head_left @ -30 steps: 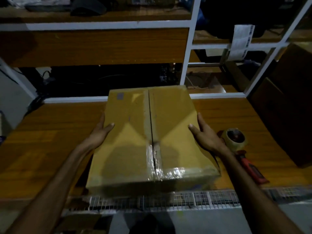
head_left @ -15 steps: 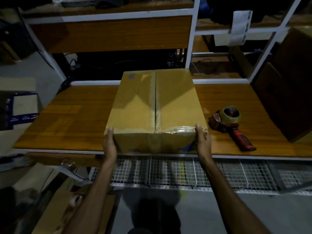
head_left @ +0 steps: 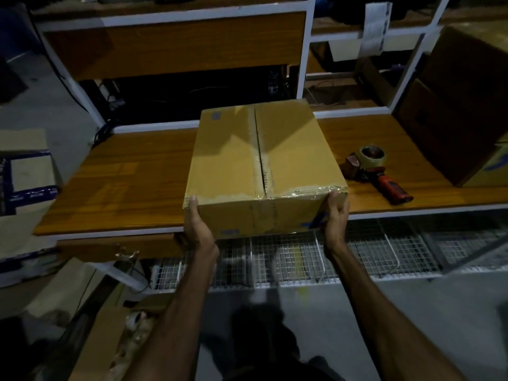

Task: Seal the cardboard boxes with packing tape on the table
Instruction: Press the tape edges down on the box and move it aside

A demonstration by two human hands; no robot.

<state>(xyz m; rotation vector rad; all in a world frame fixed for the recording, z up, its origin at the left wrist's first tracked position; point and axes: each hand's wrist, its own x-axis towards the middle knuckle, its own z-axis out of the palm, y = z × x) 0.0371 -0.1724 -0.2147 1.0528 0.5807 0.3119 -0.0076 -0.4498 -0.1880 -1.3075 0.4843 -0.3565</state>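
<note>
Both my hands grip the brown taped cardboard box (head_left: 261,160) at its near corners, left hand (head_left: 196,224), right hand (head_left: 336,215), on the wooden table (head_left: 123,182) edge. Stiff walls; slick tape near my right grip. Weight unclear, probably moderate.

"Can you read any words here?"

"No. The cardboard box (head_left: 261,160) has a small grey sticker (head_left: 216,116) on top, but it is too blurry to read."

"What about the blue marks on the front of the box?"

"A hand hides most of them."

"And the white paper label (head_left: 374,27) hanging on the shelf?"

"It has dark print, but it is too small and fuzzy. The blue and white box (head_left: 24,182) on the left is blurry too."
</note>
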